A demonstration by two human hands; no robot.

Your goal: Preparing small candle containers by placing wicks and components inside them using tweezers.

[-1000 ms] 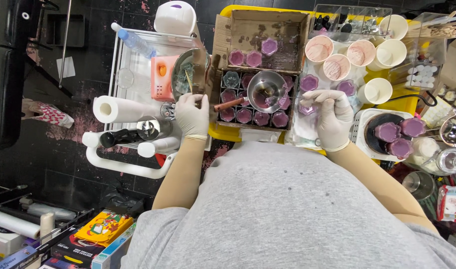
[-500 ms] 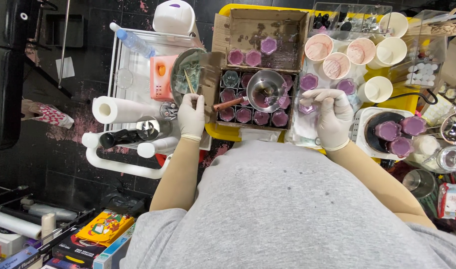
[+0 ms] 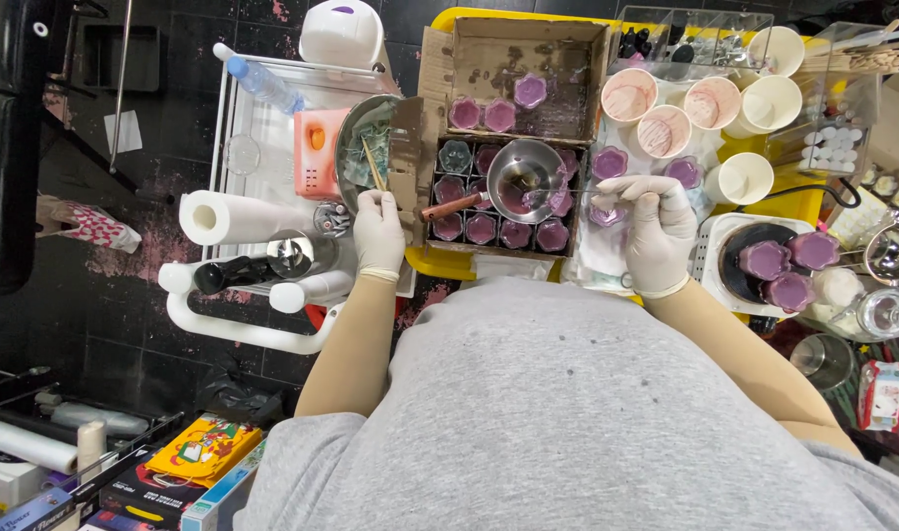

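The gloved left hand (image 3: 378,232) pinches thin wooden sticks (image 3: 373,165) over a round dish (image 3: 356,147) on the white cart (image 3: 262,118), beside the cardboard box (image 3: 513,59). The gloved right hand (image 3: 654,232) is closed around a purple-filled mould (image 3: 607,214) at the box's right edge, near the paper cups (image 3: 666,128)

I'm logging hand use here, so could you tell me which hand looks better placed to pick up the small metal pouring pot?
Probably the left hand: it sits beside the pouring pot's wooden handle, while the right hand is busy at a small purple cup.
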